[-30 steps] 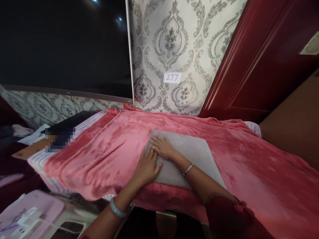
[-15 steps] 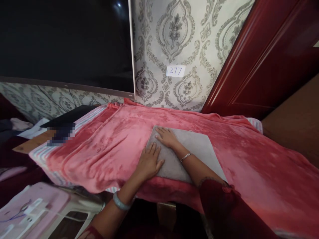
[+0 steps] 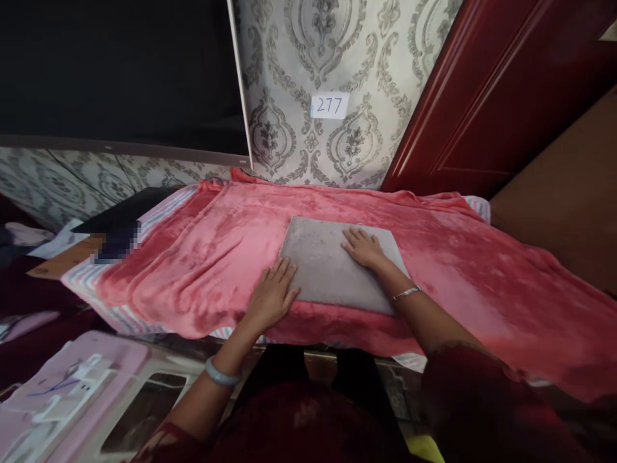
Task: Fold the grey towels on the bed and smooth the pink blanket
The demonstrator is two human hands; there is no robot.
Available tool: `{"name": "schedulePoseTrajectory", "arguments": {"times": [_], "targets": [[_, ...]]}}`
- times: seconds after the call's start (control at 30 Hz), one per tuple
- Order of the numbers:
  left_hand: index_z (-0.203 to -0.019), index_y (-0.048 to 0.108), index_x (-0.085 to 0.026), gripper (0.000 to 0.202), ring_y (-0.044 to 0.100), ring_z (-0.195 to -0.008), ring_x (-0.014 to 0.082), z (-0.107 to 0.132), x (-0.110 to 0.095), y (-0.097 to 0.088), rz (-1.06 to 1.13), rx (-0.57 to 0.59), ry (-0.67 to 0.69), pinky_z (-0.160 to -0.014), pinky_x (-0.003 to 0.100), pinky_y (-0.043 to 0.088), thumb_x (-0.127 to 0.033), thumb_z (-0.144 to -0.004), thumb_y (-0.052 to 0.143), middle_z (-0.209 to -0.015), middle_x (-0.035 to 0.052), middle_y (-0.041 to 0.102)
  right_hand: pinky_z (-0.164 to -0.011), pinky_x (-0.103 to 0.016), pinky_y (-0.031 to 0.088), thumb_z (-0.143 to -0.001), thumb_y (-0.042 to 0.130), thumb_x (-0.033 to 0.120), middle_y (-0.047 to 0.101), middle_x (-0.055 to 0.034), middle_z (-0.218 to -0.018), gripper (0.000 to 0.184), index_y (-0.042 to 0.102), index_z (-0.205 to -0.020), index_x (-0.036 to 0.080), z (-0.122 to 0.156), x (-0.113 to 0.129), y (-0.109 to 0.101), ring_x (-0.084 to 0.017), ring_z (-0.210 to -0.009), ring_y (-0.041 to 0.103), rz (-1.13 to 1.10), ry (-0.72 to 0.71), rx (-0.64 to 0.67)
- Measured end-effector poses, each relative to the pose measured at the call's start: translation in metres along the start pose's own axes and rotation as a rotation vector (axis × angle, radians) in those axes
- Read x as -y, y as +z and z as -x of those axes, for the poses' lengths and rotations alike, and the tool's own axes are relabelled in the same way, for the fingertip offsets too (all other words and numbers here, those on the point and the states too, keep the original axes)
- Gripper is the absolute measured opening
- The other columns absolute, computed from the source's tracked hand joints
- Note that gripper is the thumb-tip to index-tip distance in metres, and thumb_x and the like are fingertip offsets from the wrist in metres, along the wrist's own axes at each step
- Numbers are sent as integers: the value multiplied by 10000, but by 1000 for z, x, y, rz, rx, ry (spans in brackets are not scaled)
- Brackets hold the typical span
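Note:
A flat grey plush cloth, squarish like a folded piece or a mat [image 3: 328, 270], lies on a pink-red blanket [image 3: 207, 257]. My right hand [image 3: 364, 247] rests flat on the upper right part of the grey cloth, fingers spread toward its far edge. At the cloth's left edge, my left hand [image 3: 272, 292] lies flat, its fingertips and thumb by that edge and its palm over the blanket. Neither hand grips anything. I cannot tell whether the grey piece has several layers.
A large dark television [image 3: 120, 77] hangs at the upper left. The dark red door [image 3: 472, 116] stands at right. A black flat object [image 3: 125, 209] lies at the blanket's left end. Below left is a pink-topped stand [image 3: 116, 350] holding a white power strip [image 3: 72, 399].
My right hand has slid rightward across the grey cloth from its upper left corner. My left hand has shifted slightly left, to the cloth's edge. The camera view has tilted down.

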State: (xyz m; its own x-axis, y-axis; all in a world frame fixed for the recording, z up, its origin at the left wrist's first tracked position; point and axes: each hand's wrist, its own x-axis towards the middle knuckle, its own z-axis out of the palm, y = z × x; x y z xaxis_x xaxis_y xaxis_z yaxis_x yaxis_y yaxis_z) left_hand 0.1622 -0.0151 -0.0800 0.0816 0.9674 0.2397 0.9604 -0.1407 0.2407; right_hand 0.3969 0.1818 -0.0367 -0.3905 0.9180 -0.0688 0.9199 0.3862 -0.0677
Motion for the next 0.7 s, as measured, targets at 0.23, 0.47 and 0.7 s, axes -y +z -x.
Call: {"name": "schedulePoseTrajectory", "arguments": {"times": [0.23,0.47,0.7], "targets": [[-1548,342,-140,611,231,-1526,249,0,-2,0,11,-16,-18,-1236,483,222,-404,-998,383,-1634,128,302,-1215,-543,131,-1024,278,487,181,-96,-1670,631,301,-1589,205,79,81,21,-290,-1536,126,-77,-324,-121],[-1528,382,-139,591,270,-1512,262,-1,3,-2,8,-3,10,-1225,497,243,-393,-994,387,-1620,141,329,-1233,-476,152,-1016,307,482,254,-98,-1643,651,334,-1572,144,108,82,42,-256,-1527,187,-80,-351,-155],[-1518,401,-142,592,263,-1513,278,-2,10,7,68,-90,58,-1224,522,239,-418,-995,379,-1609,150,352,-1176,-549,293,-1000,315,488,383,-145,-1582,646,435,-1512,113,145,-46,70,-320,-1476,315,-118,-14,-351]]}}
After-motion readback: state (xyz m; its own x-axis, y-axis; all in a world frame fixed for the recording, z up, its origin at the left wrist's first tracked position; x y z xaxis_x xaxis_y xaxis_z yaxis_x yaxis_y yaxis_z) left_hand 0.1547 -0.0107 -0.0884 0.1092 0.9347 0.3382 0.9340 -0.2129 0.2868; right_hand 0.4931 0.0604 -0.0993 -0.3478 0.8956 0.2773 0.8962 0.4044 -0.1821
